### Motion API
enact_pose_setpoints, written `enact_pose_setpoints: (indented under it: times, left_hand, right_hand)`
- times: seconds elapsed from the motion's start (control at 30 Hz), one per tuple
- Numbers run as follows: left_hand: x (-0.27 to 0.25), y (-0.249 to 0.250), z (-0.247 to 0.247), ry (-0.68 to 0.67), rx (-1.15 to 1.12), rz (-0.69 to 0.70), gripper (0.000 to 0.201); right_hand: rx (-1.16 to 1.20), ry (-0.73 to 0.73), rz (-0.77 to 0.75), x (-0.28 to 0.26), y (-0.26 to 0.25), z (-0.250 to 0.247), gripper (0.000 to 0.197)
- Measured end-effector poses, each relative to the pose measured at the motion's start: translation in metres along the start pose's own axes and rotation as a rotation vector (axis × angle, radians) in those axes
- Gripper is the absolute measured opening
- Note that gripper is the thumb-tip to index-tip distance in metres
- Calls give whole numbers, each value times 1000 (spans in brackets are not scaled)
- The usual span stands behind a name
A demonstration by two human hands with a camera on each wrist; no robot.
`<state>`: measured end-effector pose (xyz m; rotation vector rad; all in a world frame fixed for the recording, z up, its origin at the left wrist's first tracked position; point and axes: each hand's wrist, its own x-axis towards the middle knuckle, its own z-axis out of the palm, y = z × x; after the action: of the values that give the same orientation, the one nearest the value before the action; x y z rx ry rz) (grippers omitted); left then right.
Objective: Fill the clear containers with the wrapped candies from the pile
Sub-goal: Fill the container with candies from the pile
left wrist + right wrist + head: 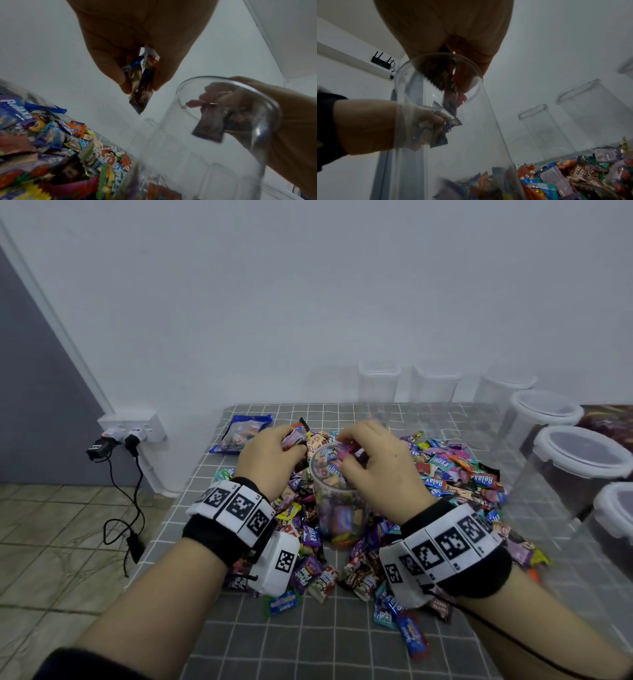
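A tall clear container (337, 494) stands upright in the middle of the candy pile (452, 470), partly filled with wrapped candies. My left hand (294, 440) is just left of its rim and pinches a few wrapped candies (140, 83) between thumb and fingers. My right hand (346, 446) hovers over the container's mouth. Its fingers hold wrapped candies (448, 86) that hang down inside the rim. Through the container (223, 135), the left wrist view shows a dark candy (208, 128) under the right fingers. The right wrist view shows my left hand (385, 125) beside the container (462, 135).
Empty clear containers (378, 385) stand along the back edge of the grey checked table (308, 645). Lidded containers (582, 460) line the right side. A blue candy bag (245, 433) lies at the back left. A wall socket with plugs and cables (132, 433) is left of the table.
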<state>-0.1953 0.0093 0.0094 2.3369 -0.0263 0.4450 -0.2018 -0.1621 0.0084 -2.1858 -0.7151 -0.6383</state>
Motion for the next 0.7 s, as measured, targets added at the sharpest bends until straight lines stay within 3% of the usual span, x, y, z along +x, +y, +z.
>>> enact_pose_setpoints:
  times: [0.17, 0.23, 0.4, 0.47, 0.53, 0.63, 0.7]
  left_hand:
    - [-3, 8, -1, 34, -42, 17, 7]
    - [-5, 14, -3, 67, -79, 11, 11]
    - [-10, 33, -7, 137, -176, 54, 9]
    - [-13, 40, -7, 112, -230, 79, 8]
    - [-17, 45, -5, 66, -263, 101, 7]
    - [-21, 50, -3, -11, -277, 127, 9]
    - [-23, 51, -2, -57, -226, 134, 13]
  right_hand:
    - [6, 77, -28, -9, 0, 0, 16]
    - [25, 107, -15, -13, 1, -1, 25]
    - [425, -71, 377, -27, 6, -3, 90]
    - [552, -127, 451, -32, 10, 0, 106]
    - [589, -157, 470, -35, 13, 5, 101]
    - [599, -158, 489, -36, 13, 6, 71]
    - [610, -151, 494, -36, 15, 6, 71]
